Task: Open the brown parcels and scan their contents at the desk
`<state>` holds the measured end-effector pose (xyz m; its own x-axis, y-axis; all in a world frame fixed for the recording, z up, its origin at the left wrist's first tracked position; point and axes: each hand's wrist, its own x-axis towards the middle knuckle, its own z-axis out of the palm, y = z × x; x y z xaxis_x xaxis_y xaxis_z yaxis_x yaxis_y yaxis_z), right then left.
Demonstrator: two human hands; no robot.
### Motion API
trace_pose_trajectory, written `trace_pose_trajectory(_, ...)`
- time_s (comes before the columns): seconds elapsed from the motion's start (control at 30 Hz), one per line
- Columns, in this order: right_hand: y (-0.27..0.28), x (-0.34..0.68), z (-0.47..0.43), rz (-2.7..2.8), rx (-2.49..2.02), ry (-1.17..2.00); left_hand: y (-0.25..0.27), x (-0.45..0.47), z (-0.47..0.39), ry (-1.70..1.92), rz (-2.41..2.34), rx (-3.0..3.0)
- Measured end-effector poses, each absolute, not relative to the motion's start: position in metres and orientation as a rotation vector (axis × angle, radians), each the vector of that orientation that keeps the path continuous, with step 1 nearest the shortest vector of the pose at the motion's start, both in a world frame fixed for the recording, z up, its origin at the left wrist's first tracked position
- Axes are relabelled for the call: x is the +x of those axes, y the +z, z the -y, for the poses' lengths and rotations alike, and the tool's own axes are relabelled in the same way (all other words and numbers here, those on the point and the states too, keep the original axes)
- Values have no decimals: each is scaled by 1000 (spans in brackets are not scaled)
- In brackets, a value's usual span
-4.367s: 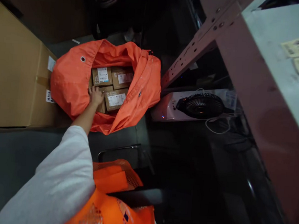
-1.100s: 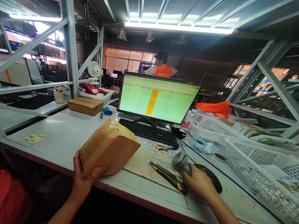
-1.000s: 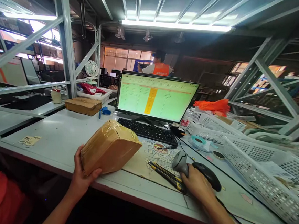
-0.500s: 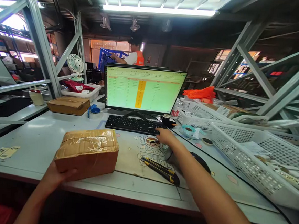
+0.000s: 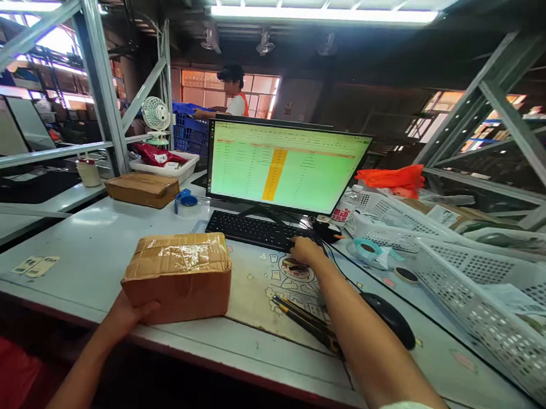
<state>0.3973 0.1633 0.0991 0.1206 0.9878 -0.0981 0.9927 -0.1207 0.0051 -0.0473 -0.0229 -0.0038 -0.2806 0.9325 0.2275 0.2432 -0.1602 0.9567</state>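
Observation:
In the head view, my left hand (image 5: 127,316) grips the lower left corner of a taped brown cardboard box (image 5: 178,291), thumb on its front face. The box rests at the front of the table, tilted slightly. My right hand (image 5: 308,251) reaches to the right part of the black keyboard (image 5: 247,229), a finger at the keys and nothing visible held. Behind the keyboard stands a monitor (image 5: 238,170) showing a spreadsheet with an orange column. Below my right wrist lie yellow-black utility knives (image 5: 304,320), partly covered by my forearm. A black mouse (image 5: 389,317) sits right of that forearm.
White perforated baskets (image 5: 459,295) line the right side. Blue tape (image 5: 188,203) and a flat carton (image 5: 142,189) lie at the back left. A cable (image 5: 434,318) crosses the table's right side. Behind the monitor, a co-worker (image 5: 236,101) stands by blue crates (image 5: 191,132).
The view has turned left, so the table's things appear farther right. My right hand stays at the keyboard and my left on the box. The co-worker's blue crate has come down lower.

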Motion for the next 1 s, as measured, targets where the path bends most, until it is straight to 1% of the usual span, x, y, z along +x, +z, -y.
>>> trace_pose_trajectory(0.13, 104, 380, -116, -2195, 2099, -148, -6, -53, 17, 1469, -1434, 1397)
trace_pose_trajectory(0.27, 86, 378, -39, -2308, 1852, -233, -2, -57, 14, 1417, -1388, 1445)
trace_pose_trajectory(0.33, 75, 380, -12, -2359, 1833, -201, 2, -57, 14, 1409, -1364, 1477)
trace_pose_trajectory(0.4, 70, 378, 3, -2419, 1912, -172, 5, -57, 13, 1395, -1321, 1509)
trace_pose_trajectory(0.43, 71, 375, 6, -2449, 1983, -219, 6, -56, 13, 1378, -1293, 1527)
trace_pose_trajectory(0.47, 75, 370, 8, -2480, 2070, -343, 6, -55, 12, 1355, -1261, 1547)
trace_pose_trajectory(0.5, 81, 364, 9, -2518, 2157, -564, 6, -54, 12, 1331, -1230, 1567)
trace_pose_trajectory(0.57, 99, 350, 12, -2539, 2209, -1264, 5, -52, 10, 1304, -1181, 1593)
trace_pose_trajectory(0.6, 109, 343, 14, -2508, 2137, -1641, 5, -51, 9, 1295, -1166, 1602)
trace_pose_trajectory(0.63, 119, 336, 17, -2461, 2023, -1954, 4, -50, 9, 1292, -1160, 1607)
trace_pose_trajectory(0.67, 129, 330, 19, -2417, 1896, -2171, 3, -49, 8, 1285, -1161, 1609)
trace_pose_trajectory(0.7, 137, 325, 21, -2390, 1791, -2294, 2, -49, 8, 1276, -1170, 1611)
trace_pose_trajectory(0.73, 144, 321, 22, -2384, 1724, -2342, 1, -49, 7, 1265, -1180, 1612)
trace_pose_trajectory(0.77, 148, 318, 22, -2403, 1700, -2331, 1, -50, 7, 1257, -1188, 1609)
trace_pose_trajectory(0.8, 152, 317, 20, -2456, 1712, -2251, -1, -51, 7, 1255, -1189, 1604)
trace_pose_trajectory(0.83, 154, 317, 18, -2547, 1753, -2088, -2, -52, 6, 1261, -1186, 1600)
trace_pose_trajectory(0.87, 155, 317, 15, -2664, 1808, -1848, -3, -52, 6, 1266, -1178, 1601)
trace_pose_trajectory(0.97, 154, 317, 7, -2936, 1877, -980, -5, -54, 5, 1274, -1178, 1631)
trace_pose_trajectory(1.0, 154, 316, 6, -2977, 1851, -771, -6, -54, 4, 1272, -1189, 1648)
